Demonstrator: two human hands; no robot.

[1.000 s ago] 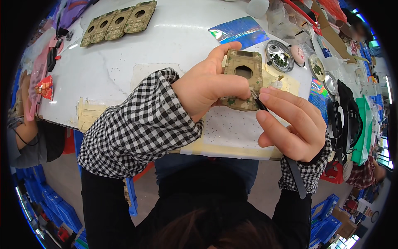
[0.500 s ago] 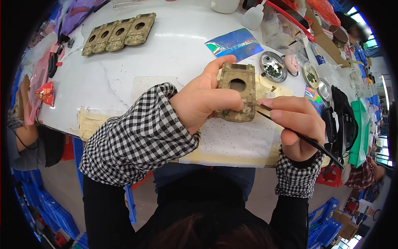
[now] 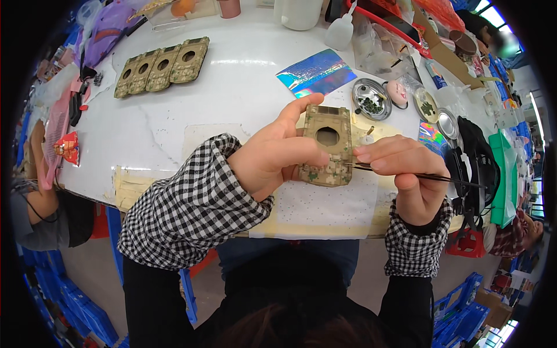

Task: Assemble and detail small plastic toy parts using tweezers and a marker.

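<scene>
My left hand (image 3: 270,152) holds a camouflage model tank hull (image 3: 336,119) upright over the table, its round dark opening facing up. The thumb lies across the hull's face and the index finger reaches past its upper edge. In my right hand (image 3: 406,171) is a pair of dark tweezers (image 3: 429,177), pinched between thumb and fingers. The tweezers' tips meet the hull's right side near its lower part; whether they grip a small piece is too fine to see. Below lies a white sheet (image 3: 325,211) dotted with tiny dark specks.
A row of several similar hulls (image 3: 163,66) lies at the far left. To the right are a round metal dish (image 3: 372,98) of small dark green parts, a second dish (image 3: 427,108), a pink rounded object (image 3: 397,93) and a holographic sheet (image 3: 316,72). A green tray (image 3: 502,177) stands at the right edge.
The hull and both hands sit slightly lower in view. The tweezers have swung to a nearly level angle, their tips still at the hull's right side.
</scene>
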